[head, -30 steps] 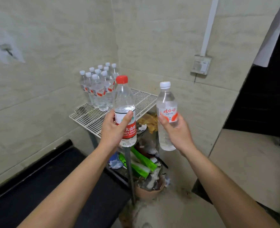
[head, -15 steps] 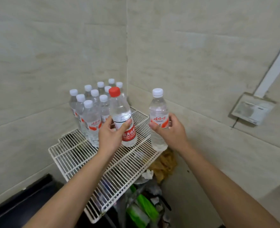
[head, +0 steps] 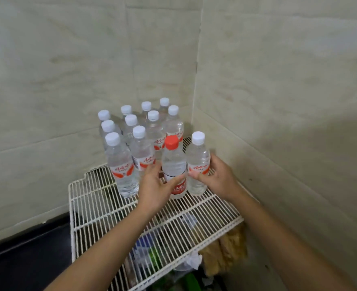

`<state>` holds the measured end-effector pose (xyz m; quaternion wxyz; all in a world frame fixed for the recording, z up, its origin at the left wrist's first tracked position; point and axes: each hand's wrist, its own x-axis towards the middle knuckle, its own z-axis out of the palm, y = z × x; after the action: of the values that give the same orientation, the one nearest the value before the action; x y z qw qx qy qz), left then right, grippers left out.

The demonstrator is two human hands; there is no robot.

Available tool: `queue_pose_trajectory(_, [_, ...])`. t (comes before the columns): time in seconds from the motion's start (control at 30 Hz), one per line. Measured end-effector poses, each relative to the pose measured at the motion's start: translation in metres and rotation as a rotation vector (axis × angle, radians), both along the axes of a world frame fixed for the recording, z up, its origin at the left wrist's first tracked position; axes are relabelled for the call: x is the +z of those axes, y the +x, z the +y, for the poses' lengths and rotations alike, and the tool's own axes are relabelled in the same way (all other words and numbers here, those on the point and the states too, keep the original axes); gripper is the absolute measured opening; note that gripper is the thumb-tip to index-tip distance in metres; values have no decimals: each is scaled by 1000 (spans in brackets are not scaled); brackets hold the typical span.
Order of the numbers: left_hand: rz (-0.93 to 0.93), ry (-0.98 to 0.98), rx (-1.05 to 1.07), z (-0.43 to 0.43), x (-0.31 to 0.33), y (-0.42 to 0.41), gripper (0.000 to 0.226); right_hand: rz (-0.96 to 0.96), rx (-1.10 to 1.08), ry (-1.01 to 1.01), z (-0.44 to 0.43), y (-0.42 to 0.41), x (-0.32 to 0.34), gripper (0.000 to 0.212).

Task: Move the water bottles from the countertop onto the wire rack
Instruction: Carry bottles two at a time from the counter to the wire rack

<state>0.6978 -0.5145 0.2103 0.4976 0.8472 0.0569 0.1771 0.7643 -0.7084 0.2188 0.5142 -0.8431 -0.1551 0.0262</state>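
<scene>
Both bottles upright, bases on rack (head: 110,206) mid. Left grip (head: 155,185) wraps red-cap bottle (head: 173,164); right grip (head: 217,178) wraps white-cap bottle (head: 197,162), touching.

The left hand (head: 152,191) grips a red-capped bottle (head: 174,164) and the right hand (head: 217,177) a white-capped bottle (head: 198,162), both upright on the wire rack (head: 102,208).

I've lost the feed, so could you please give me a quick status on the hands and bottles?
Left hand grips red-cap bottle, right hand grips white-cap bottle. Both at the rack, beside the stored bottles. Nothing in the way.
</scene>
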Motion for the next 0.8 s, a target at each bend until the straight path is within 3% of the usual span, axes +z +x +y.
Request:
queue_pose_trajectory(0.13, [56, 52, 85, -14, 2, 7, 59, 56, 103, 8, -8, 32, -3, 50])
queue_pose_trajectory(0.27, [71, 126, 123, -24, 11, 5, 60, 66, 175, -55, -20, 49, 1, 69])
queue_pose_trajectory(0.4, [70, 260, 182, -21, 30, -2, 74, 3, 354, -170, -30, 55, 20, 66])
queue_pose_trajectory(0.53, [-44, 282, 180, -17, 66, 2, 72, -35, 376, -55, -29, 59, 40, 98])
queue_pose_trajectory(0.7, [-88, 434, 97, -9, 99, 20, 35, -172, 387, -63, -24, 67, 84, 61])
queue_pose_trajectory(0.8, [15, 525, 15, -2, 114, 23, 33, -174, 454, -183, -17, 72, 101, 41])
